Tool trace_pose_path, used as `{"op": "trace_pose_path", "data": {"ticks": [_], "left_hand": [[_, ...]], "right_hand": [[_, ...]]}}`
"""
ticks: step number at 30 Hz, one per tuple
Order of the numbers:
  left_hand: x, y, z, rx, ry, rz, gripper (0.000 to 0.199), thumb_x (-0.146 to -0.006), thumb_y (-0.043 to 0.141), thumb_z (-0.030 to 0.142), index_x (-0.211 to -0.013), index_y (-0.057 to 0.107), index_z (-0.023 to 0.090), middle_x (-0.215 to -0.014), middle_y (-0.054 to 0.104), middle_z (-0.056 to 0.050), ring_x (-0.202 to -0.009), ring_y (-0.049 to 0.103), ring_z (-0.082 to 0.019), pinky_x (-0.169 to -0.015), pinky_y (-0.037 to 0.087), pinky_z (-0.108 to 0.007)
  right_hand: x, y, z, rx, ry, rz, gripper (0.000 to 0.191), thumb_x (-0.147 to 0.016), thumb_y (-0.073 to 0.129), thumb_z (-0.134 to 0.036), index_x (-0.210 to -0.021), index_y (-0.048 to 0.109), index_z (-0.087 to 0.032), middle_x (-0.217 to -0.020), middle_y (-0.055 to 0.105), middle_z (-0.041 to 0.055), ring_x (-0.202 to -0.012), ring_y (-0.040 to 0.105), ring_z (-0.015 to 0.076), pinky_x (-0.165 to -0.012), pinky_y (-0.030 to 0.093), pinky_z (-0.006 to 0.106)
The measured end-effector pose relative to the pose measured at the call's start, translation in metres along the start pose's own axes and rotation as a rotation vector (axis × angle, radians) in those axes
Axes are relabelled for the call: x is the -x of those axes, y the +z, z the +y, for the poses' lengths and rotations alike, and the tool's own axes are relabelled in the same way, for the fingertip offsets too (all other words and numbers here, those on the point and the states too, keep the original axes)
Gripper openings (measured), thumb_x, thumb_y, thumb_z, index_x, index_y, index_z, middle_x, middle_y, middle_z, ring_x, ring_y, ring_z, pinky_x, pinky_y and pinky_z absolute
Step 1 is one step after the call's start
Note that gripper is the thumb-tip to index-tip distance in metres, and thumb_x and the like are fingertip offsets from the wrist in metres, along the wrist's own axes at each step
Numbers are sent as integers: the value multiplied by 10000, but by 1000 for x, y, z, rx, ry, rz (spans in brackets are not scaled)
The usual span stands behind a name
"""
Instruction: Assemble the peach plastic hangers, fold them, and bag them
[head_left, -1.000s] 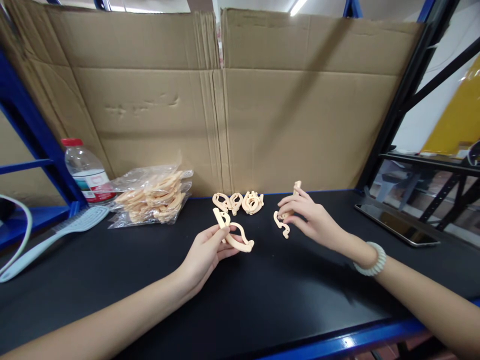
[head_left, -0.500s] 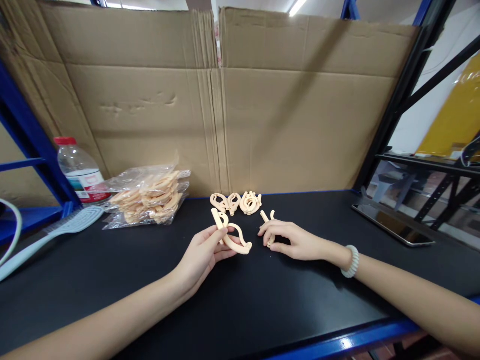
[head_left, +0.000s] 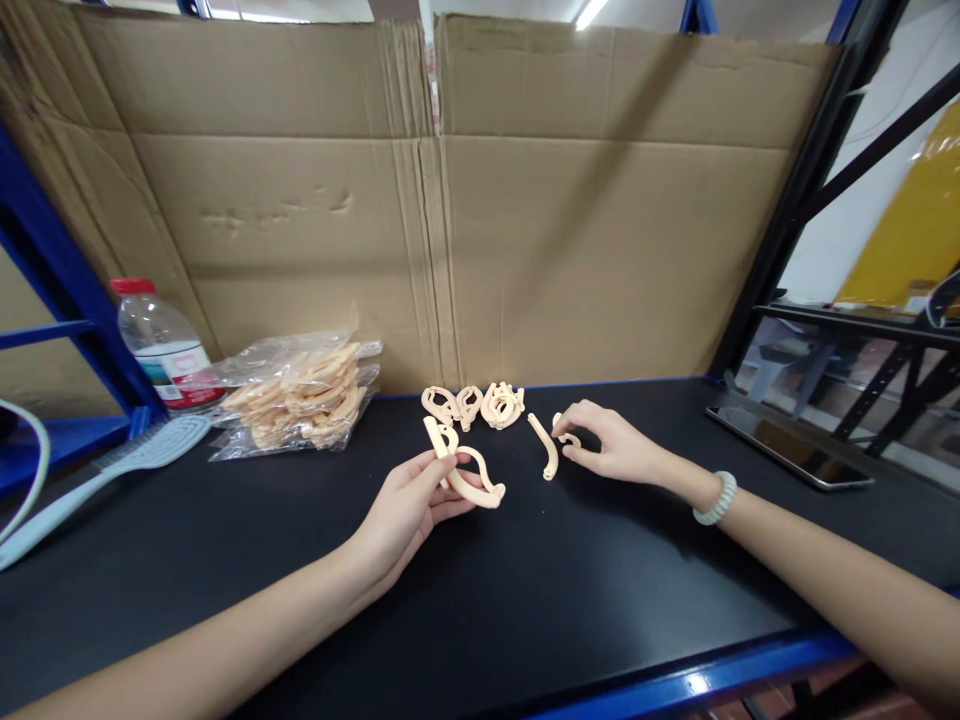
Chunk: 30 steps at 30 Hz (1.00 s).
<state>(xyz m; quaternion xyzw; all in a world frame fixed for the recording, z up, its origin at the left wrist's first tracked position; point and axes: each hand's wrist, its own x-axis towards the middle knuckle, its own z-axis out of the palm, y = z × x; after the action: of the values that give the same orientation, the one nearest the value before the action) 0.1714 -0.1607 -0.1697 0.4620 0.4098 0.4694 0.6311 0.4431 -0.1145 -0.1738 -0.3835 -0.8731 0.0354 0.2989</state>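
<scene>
Pinched in my left hand are curved beige plastic pieces, held above the black table. My right hand has its thumb and fingertips closed around a small curved beige piece. Just left of those fingertips, a separate slim beige piece lies on the table, touched by neither hand. Behind my left hand, several more beige pieces lie in a row near the cardboard.
A clear bag of beige pieces, a red-capped bottle and a pale blue hairbrush are at the left. A phone lies at the right. Cardboard stands along the back of the black table.
My right hand has moved right with a small curved piece, away from the slim piece, which now lies uncovered. My left hand has hardly moved.
</scene>
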Motion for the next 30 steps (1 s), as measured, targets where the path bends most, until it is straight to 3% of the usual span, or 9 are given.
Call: {"op": "trace_pose_path", "data": {"ticks": [4, 9, 11, 14, 16, 18, 23, 30], "left_hand": [[1, 0, 0, -10, 6, -7, 244, -831, 610, 338, -937, 614, 118, -787, 732, -108, -813, 711, -253, -834, 516, -381], [2, 1, -1, -25, 46, -25, 236, -820, 611, 332, -921, 614, 119, -739, 707, -74, -742, 707, -233, -774, 535, -360], [2, 2, -3, -34, 73, -26, 224, -818, 609, 324, -916, 615, 123, -717, 677, -41, -707, 699, -214, -735, 545, -341], [4, 2, -5, -78, 113, -42, 268, -816, 612, 340, -998, 609, 143, -718, 623, 6, -656, 677, -187, -690, 557, -338], [6, 3, -5, -149, 149, -94, 309, -822, 606, 371, -1045, 599, 158, -737, 614, 10, -648, 664, -183, -677, 559, -339], [8, 4, -5, -243, 227, -143, 300, -831, 597, 384, -1031, 612, 161, -795, 635, -13, -724, 657, -191, -711, 547, -317], [11, 5, -6, -401, 369, -137, 295, -857, 561, 375, -1060, 619, 170, -982, 636, -53, -782, 633, -179, -731, 522, -269], [7, 2, -8, -420, 361, -67, 357, -881, 517, 361, -1158, 534, 137, -794, 591, -14, -614, 623, -139, -615, 536, -260]], "right_hand": [[1, -6, 13, 53, 58, -93, 84, -722, 554, -96, -745, 603, -160, -742, 586, 14, -658, 536, 127, -658, 443, 272], [1, -8, 10, 104, 54, -98, 60, -728, 571, -113, -744, 597, -165, -726, 585, 16, -698, 543, 149, -686, 451, 297], [1, -8, -5, 91, 8, -30, 85, -760, 565, -127, -823, 607, -166, -798, 601, 40, -763, 551, 169, -712, 469, 320], [3, -1, -39, 30, -163, 42, 268, -813, 531, -127, -1074, 574, -169, -1043, 613, 99, -985, 541, 209, -860, 465, 388], [6, 5, -63, 51, -324, -21, 365, -843, 498, -117, -1202, 522, -178, -1225, 563, 114, -1149, 476, 225, -979, 403, 427], [9, 12, -80, 133, -444, -102, 399, -861, 469, -109, -1253, 502, -175, -1269, 553, 107, -1215, 427, 235, -1025, 361, 437], [12, 22, -87, 213, -452, -148, 339, -884, 439, -107, -1200, 550, -161, -1143, 613, 99, -1087, 495, 218, -926, 416, 397], [14, 24, -79, 146, -386, -179, 269, -901, 430, -115, -1097, 610, -155, -978, 606, 96, -912, 505, 207, -788, 449, 366]]}}
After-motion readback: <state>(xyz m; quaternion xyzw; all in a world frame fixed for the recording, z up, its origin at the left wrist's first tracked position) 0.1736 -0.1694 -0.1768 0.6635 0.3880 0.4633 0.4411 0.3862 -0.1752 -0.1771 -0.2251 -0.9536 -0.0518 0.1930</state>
